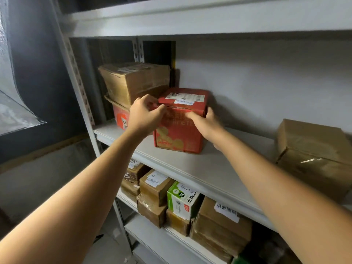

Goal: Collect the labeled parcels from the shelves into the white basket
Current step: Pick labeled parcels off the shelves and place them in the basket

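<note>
A red cardboard parcel (180,130) with white labels on its top stands on the middle shelf (190,164). My left hand (144,116) grips the parcel's upper left front corner, fingers curled over the top edge. My right hand (206,123) clasps its right side, with the thumb on the front face. Both arms reach up from below. The white basket is not in view.
Left of the red parcel a brown box (133,82) sits on a red-and-white box (121,118). A taped brown box (312,155) stands at the shelf's right end. On the shelf below are several labeled brown parcels (154,189) and a green-and-white carton (182,200).
</note>
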